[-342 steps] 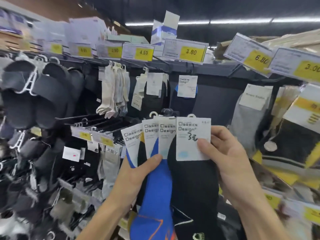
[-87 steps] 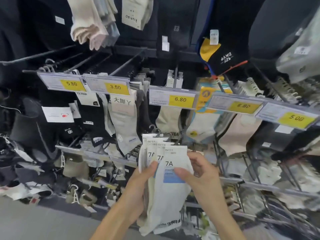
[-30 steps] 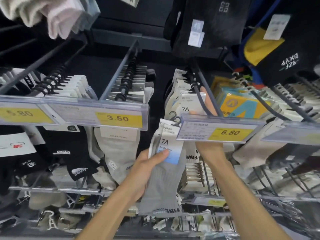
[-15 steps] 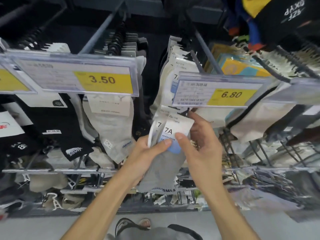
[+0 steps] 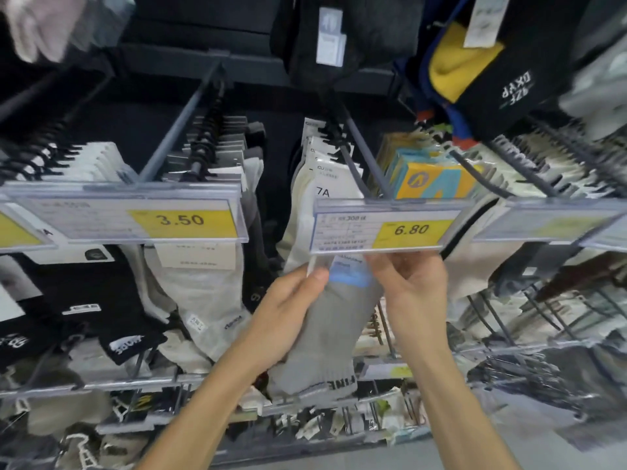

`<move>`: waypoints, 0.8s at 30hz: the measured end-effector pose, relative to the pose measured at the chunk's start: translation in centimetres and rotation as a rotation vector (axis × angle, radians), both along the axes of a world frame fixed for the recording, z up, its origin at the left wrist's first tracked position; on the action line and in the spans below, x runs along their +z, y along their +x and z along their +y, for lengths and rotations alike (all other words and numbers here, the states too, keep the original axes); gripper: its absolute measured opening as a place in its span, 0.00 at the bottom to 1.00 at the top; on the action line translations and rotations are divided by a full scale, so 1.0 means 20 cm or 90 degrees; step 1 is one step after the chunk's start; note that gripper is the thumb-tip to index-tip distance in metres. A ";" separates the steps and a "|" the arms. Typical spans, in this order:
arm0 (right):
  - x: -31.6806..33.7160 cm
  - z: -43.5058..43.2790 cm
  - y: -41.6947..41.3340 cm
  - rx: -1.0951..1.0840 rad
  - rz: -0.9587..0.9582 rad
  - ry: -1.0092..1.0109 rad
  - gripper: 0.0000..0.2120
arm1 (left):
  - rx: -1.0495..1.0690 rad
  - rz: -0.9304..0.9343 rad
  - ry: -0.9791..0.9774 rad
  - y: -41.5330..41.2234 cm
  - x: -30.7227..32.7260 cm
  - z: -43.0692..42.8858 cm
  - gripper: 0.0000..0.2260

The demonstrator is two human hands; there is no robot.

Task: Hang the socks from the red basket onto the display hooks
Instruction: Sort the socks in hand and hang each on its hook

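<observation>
Left grip [image 5: 288, 312]: curled round the grey sock [image 5: 334, 330], thumb pressed on its paper card.
Right grip [image 5: 412, 283]: fingertips pinch the card's top, just under the 6.80 price tag [image 5: 383, 232].
Grey sock: held in both grips below that tag, cuff hanging down; card top hidden behind the tag.
Hook [image 5: 359, 154]: carries pale socks [image 5: 325, 179] marked 7A.

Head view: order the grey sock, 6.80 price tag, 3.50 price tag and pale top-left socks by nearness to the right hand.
1. grey sock, pinched by the right hand.
2. 6.80 price tag, just above it.
3. 3.50 price tag, far left.
4. pale socks, top left.
</observation>
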State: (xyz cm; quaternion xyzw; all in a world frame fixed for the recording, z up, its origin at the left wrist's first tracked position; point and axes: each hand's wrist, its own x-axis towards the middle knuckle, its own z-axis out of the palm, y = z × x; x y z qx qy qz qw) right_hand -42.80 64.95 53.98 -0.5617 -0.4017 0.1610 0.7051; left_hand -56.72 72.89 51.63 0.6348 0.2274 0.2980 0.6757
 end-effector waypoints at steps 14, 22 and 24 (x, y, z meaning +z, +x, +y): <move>0.07 0.15 0.00 -0.043 -0.133 -0.131 0.16 | 0.140 0.067 0.132 -0.05 -0.14 0.03 0.17; -0.05 0.10 -0.02 -0.071 -0.216 -0.156 0.14 | 0.215 0.045 0.186 -0.06 -0.19 -0.06 0.04; -0.13 0.00 -0.05 -0.090 -0.243 -0.180 0.17 | 0.227 0.029 0.220 -0.05 -0.20 -0.11 0.05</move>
